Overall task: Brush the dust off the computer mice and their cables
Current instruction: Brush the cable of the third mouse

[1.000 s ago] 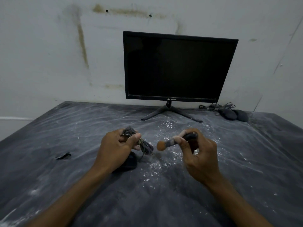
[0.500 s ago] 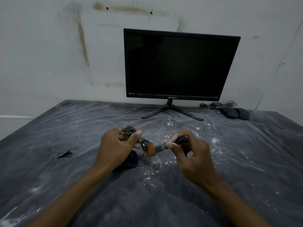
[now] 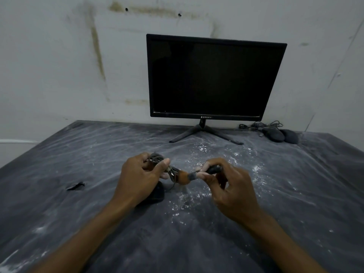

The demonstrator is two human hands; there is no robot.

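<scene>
My left hand [image 3: 138,179] grips a coiled bundle of mouse cable [image 3: 157,158] above the table's middle. The cable's black mouse [image 3: 157,195] lies on the table just below that hand, partly hidden by it. My right hand [image 3: 228,191] pinches the dark handle of a small brush [image 3: 199,174]. Its brown bristles touch the end of the cable bundle between my hands. Two more black mice [image 3: 280,135] with loose cables [image 3: 260,125] lie at the back right, beside the monitor's foot.
A dark monitor [image 3: 214,77] stands on a forked foot at the table's back, against a stained white wall. The table [image 3: 295,203] has a dark cover under clear plastic, dusted with white powder. A small tear [image 3: 75,186] shows left of my hands.
My right hand has moved left, bringing the brush bristles from clear of the cable onto the bundle's end. The left hand keeps its hold on the cable.
</scene>
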